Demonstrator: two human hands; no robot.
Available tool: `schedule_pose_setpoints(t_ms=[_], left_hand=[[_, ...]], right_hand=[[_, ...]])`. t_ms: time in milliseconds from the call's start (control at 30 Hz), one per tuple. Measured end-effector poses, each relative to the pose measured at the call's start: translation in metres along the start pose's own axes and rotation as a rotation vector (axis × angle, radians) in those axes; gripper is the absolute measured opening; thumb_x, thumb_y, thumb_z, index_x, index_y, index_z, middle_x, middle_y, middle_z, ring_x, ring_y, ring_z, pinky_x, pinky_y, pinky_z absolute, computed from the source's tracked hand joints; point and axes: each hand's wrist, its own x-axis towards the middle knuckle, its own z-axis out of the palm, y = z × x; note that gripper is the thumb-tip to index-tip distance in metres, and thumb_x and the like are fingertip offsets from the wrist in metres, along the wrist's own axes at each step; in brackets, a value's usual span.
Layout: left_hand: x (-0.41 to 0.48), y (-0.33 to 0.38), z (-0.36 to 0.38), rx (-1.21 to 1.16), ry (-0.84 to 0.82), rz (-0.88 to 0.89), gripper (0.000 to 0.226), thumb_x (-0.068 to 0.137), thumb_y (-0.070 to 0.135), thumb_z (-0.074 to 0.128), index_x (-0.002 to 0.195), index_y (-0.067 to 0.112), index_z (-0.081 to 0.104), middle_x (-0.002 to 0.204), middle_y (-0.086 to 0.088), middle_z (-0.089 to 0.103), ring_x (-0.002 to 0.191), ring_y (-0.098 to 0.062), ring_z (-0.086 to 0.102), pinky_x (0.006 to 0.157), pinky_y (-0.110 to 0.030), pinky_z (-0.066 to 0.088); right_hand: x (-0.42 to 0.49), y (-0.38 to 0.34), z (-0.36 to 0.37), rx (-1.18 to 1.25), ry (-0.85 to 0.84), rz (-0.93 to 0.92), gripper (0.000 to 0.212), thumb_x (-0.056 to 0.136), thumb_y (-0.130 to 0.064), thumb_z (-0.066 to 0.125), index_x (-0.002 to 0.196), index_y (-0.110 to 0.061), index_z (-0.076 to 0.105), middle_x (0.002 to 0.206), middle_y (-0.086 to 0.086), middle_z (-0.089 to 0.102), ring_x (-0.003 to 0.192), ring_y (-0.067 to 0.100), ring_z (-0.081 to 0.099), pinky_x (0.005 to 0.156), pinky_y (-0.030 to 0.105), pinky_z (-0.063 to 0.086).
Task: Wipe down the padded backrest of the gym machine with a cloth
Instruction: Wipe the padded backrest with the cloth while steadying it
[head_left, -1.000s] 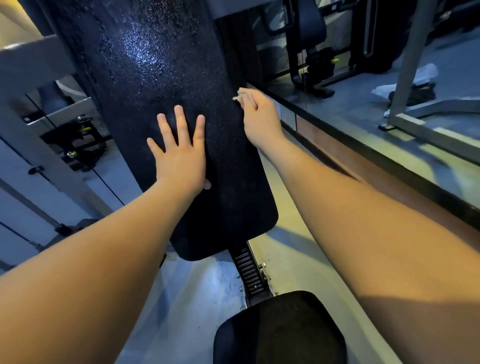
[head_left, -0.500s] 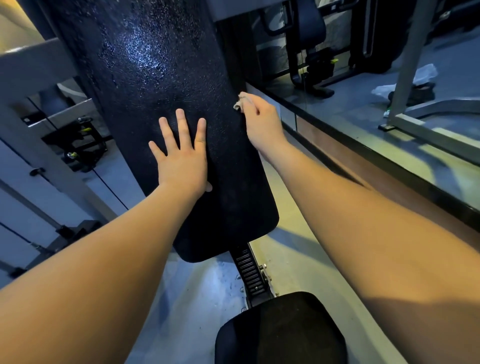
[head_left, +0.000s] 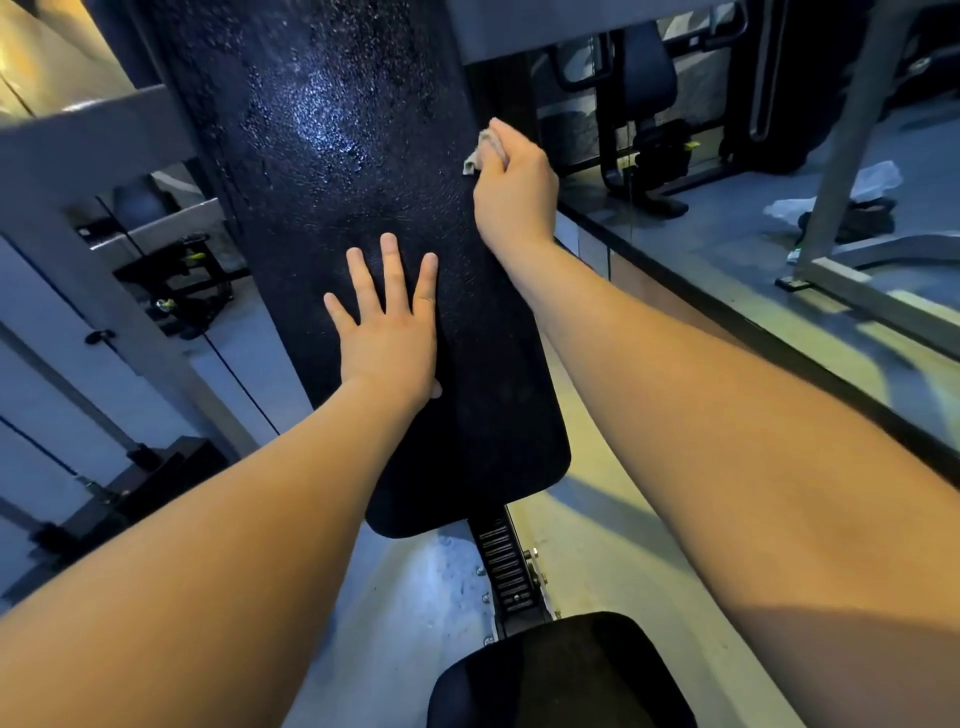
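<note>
The long black padded backrest (head_left: 332, 156) rises through the middle of the view, its upper part glistening with wet droplets. My left hand (head_left: 387, 332) lies flat on its lower half, fingers spread and straight. My right hand (head_left: 514, 187) is at the backrest's right edge, higher up, fingers curled round a small pale cloth (head_left: 480, 153) whose crumpled end sticks out against the pad.
The black seat pad (head_left: 561, 675) sits below, joined by a notched adjustment rail (head_left: 506, 566). Grey frame bars (head_left: 88, 140) stand left. A mirror wall with a dark sill (head_left: 727, 322) runs along the right.
My right hand with the cloth has slid a little upward along the backrest's right edge. My left hand stays flat on the pad.
</note>
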Motion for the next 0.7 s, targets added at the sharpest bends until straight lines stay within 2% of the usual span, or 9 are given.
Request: schedule_pose_setpoints(t_ms=[100, 133, 200, 300, 400, 467, 567, 633, 700], left_hand=[[0.000, -0.001, 0.001, 0.001, 0.011, -0.001, 0.151, 0.066, 0.053, 0.088, 0.153, 0.022, -0.031, 0.156, -0.020, -0.040, 0.146, -0.052, -0.025, 0.116, -0.072, 0.012], [-0.001, -0.001, 0.001, 0.003, 0.014, 0.000, 0.151, 0.066, 0.053, 0.088, 0.153, 0.021, -0.031, 0.156, -0.020, -0.040, 0.146, -0.052, -0.024, 0.116, -0.072, 0.013], [0.000, -0.001, 0.002, 0.009, 0.024, -0.002, 0.151, 0.066, 0.052, 0.088, 0.153, 0.021, -0.031, 0.156, -0.021, -0.040, 0.146, -0.053, -0.024, 0.115, -0.073, 0.013], [0.000, -0.001, 0.002, 0.007, 0.025, -0.003, 0.151, 0.066, 0.053, 0.088, 0.153, 0.021, -0.031, 0.156, -0.021, -0.040, 0.146, -0.053, -0.024, 0.116, -0.073, 0.013], [0.001, -0.001, 0.004, 0.022, 0.034, -0.003, 0.151, 0.067, 0.055, 0.087, 0.152, 0.020, -0.033, 0.156, -0.022, -0.039, 0.147, -0.052, -0.023, 0.116, -0.072, 0.014], [0.000, -0.001, 0.004, 0.026, 0.037, -0.005, 0.150, 0.067, 0.055, 0.086, 0.152, 0.020, -0.033, 0.156, -0.022, -0.039, 0.147, -0.053, -0.022, 0.116, -0.072, 0.015], [0.000, -0.002, 0.004, 0.025, 0.045, 0.001, 0.149, 0.068, 0.055, 0.086, 0.153, 0.020, -0.032, 0.156, -0.022, -0.040, 0.147, -0.053, -0.023, 0.116, -0.072, 0.015], [0.000, -0.002, 0.005, 0.015, 0.043, 0.001, 0.149, 0.069, 0.055, 0.086, 0.153, 0.020, -0.032, 0.156, -0.022, -0.040, 0.146, -0.053, -0.024, 0.116, -0.072, 0.014], [0.001, -0.002, 0.006, 0.017, 0.049, 0.000, 0.148, 0.070, 0.054, 0.085, 0.153, 0.020, -0.032, 0.155, -0.022, -0.041, 0.146, -0.053, -0.024, 0.116, -0.072, 0.014]], right_hand=[[-0.029, 0.020, -0.006, 0.008, 0.018, -0.057, 0.029, 0.105, -0.017, 0.052, 0.127, -0.015, 0.070, 0.109, -0.006, 0.072, 0.106, 0.003, 0.062, 0.096, 0.011, 0.042], [-0.045, 0.030, -0.009, 0.019, 0.020, -0.059, 0.031, 0.104, -0.013, 0.054, 0.131, -0.014, 0.069, 0.113, -0.005, 0.072, 0.106, 0.000, 0.061, 0.094, 0.005, 0.040], [-0.061, 0.041, -0.015, 0.012, 0.017, -0.098, 0.036, 0.102, -0.008, 0.056, 0.137, -0.012, 0.065, 0.128, 0.000, 0.069, 0.115, 0.001, 0.059, 0.097, 0.002, 0.038], [-0.030, 0.027, -0.005, -0.017, 0.043, -0.150, 0.035, 0.100, -0.008, 0.058, 0.133, -0.008, 0.068, 0.130, 0.002, 0.070, 0.121, 0.013, 0.062, 0.104, 0.015, 0.044], [0.012, -0.003, 0.009, 0.056, 0.085, -0.129, 0.033, 0.099, -0.007, 0.059, 0.131, -0.006, 0.068, 0.126, 0.002, 0.072, 0.119, 0.013, 0.064, 0.092, -0.002, 0.038], [0.016, -0.010, 0.011, 0.100, 0.103, -0.124, 0.032, 0.100, -0.007, 0.060, 0.130, -0.006, 0.069, 0.125, 0.001, 0.073, 0.116, 0.007, 0.063, 0.087, -0.007, 0.033], [-0.012, 0.004, 0.003, 0.069, 0.088, -0.121, 0.032, 0.100, -0.010, 0.060, 0.130, -0.012, 0.069, 0.123, -0.003, 0.073, 0.111, 0.001, 0.062, 0.087, -0.005, 0.034], [-0.026, 0.018, -0.003, 0.021, 0.083, -0.145, 0.033, 0.100, -0.012, 0.061, 0.132, -0.013, 0.069, 0.125, -0.004, 0.073, 0.114, 0.005, 0.064, 0.096, 0.005, 0.041], [-0.014, 0.017, -0.002, -0.030, 0.077, -0.164, 0.029, 0.100, -0.016, 0.061, 0.127, -0.013, 0.072, 0.118, -0.004, 0.075, 0.104, 0.005, 0.065, 0.094, 0.013, 0.044]])
